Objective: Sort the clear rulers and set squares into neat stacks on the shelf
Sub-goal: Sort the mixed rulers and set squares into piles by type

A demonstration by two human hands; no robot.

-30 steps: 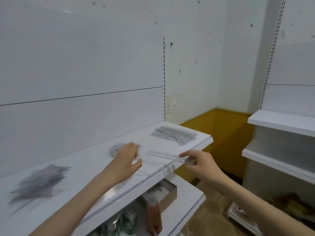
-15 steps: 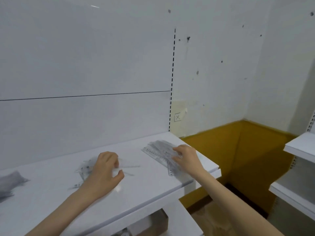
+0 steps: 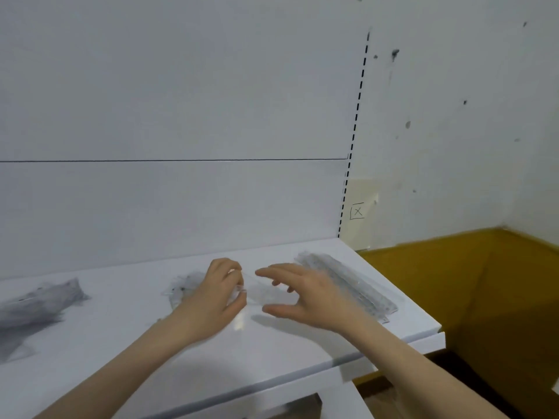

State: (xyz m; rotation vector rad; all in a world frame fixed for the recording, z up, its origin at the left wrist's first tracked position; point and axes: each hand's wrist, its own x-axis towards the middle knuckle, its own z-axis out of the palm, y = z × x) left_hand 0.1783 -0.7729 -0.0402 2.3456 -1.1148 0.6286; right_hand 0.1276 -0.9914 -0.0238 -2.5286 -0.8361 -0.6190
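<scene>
Reaching back, head view: your right hand (image 3: pixel 314 294) has left ruler stack (image 3: pixel 351 285) at right end of shelf (image 3: pixel 272 358). Its fingers are spread, holding nothing, just beside left hand (image 3: pixel 214 297). Left hand has risen from loose pile (image 3: pixel 181 290) and pinches clear ruler (image 3: pixel 266 293), faint and blurred, between both hands. Judgement: previous ruler placed, next handover starting. Blurred grey pile (image 3: pixel 39 303) lies far left.

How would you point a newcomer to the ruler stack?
Find the white shelf; follow it to its right end. The ruler stack lies there, right of the right hand: long aligned strips, unlike the jumbled pile far left.
</scene>
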